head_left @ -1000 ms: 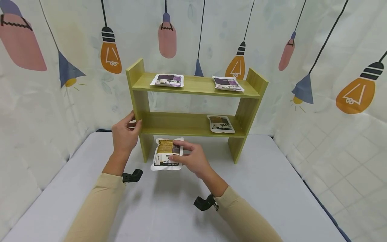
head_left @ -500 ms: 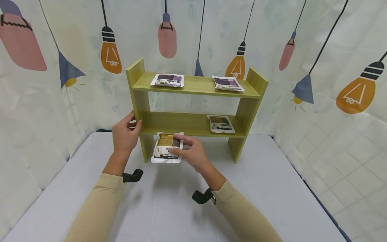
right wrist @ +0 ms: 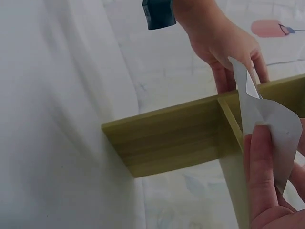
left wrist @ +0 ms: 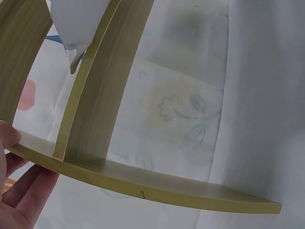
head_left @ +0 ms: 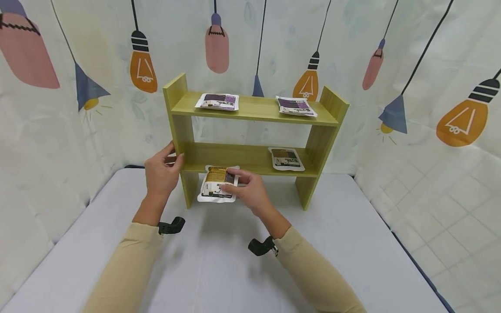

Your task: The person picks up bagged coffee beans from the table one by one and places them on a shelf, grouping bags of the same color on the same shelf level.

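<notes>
Head view: the right hand pinches a brown-labelled pouch at the lower shelf's edge; the left hand grips, apparently, the green shelf unit's left upright.

The packet is a flat white-edged pouch with a brown-yellow top panel and a white label with dark print. It is held tilted, label side up, just in front of the green shelf's lower board, near its left post.
</notes>
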`<action>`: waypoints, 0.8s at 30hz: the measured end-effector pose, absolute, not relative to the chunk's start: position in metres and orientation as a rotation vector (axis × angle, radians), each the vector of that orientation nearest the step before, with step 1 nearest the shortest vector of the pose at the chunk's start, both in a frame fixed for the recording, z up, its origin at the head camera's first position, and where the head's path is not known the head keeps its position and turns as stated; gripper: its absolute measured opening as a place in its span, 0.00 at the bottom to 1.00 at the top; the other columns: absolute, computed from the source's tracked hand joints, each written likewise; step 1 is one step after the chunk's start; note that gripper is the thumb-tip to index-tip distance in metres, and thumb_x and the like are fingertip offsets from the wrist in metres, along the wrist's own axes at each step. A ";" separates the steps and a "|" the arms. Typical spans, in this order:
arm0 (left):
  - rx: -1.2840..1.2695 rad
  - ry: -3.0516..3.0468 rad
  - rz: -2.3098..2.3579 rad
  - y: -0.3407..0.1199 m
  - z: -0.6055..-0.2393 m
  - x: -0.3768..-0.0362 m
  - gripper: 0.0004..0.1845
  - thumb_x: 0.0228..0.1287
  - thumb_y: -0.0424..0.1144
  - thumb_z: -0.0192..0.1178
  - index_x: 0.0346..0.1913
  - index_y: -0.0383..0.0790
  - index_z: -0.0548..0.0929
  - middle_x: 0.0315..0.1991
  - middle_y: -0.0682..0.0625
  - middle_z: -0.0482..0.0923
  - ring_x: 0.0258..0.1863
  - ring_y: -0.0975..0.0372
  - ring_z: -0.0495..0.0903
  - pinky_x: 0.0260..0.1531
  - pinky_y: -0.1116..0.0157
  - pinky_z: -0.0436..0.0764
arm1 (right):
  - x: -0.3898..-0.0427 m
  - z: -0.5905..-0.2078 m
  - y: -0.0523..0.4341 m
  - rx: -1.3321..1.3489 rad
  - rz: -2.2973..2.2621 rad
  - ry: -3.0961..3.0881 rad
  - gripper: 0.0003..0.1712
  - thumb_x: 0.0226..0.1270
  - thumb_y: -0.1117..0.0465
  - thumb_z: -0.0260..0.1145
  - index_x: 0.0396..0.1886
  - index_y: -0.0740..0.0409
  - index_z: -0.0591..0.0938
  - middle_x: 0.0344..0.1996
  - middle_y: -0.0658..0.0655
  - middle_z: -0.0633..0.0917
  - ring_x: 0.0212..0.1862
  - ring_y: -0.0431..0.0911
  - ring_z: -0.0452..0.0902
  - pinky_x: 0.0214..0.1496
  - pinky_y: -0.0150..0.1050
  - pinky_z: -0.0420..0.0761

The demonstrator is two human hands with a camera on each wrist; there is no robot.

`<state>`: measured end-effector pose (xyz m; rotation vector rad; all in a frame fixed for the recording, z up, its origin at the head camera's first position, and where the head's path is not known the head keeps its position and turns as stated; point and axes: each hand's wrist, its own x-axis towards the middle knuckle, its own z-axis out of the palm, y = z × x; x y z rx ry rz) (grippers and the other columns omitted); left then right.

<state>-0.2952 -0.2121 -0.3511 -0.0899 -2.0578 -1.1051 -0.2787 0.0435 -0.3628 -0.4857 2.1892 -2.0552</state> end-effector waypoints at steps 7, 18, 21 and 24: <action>-0.082 -2.061 -1.104 -0.212 -0.350 -0.295 0.26 0.71 0.38 0.64 0.70 0.53 0.78 0.56 0.41 0.87 0.45 0.45 0.90 0.44 0.55 0.88 | -0.283 -0.361 0.043 -0.494 -2.067 2.203 0.31 0.56 0.65 0.80 0.62 0.48 0.85 0.46 0.64 0.88 0.37 0.43 0.86 0.33 0.34 0.86; -0.088 -2.056 -1.102 -0.212 -0.350 -0.294 0.26 0.70 0.37 0.65 0.70 0.54 0.79 0.56 0.41 0.87 0.45 0.45 0.90 0.44 0.51 0.87 | -0.285 -0.353 0.040 -0.469 -2.113 2.201 0.25 0.59 0.63 0.78 0.58 0.50 0.88 0.47 0.62 0.89 0.32 0.41 0.83 0.27 0.32 0.82; -0.087 -2.059 -1.104 -0.212 -0.350 -0.294 0.26 0.70 0.37 0.65 0.70 0.53 0.78 0.56 0.41 0.86 0.46 0.45 0.90 0.44 0.52 0.87 | -0.285 -0.353 0.040 -0.434 -2.118 2.184 0.25 0.60 0.62 0.78 0.58 0.49 0.88 0.47 0.61 0.89 0.33 0.41 0.84 0.29 0.32 0.84; -0.086 -2.061 -1.106 -0.211 -0.349 -0.294 0.26 0.70 0.37 0.64 0.70 0.52 0.78 0.56 0.41 0.86 0.46 0.45 0.90 0.44 0.53 0.87 | -0.286 -0.352 0.040 -0.413 -2.122 2.162 0.25 0.60 0.62 0.78 0.59 0.49 0.87 0.48 0.61 0.89 0.34 0.42 0.85 0.34 0.35 0.88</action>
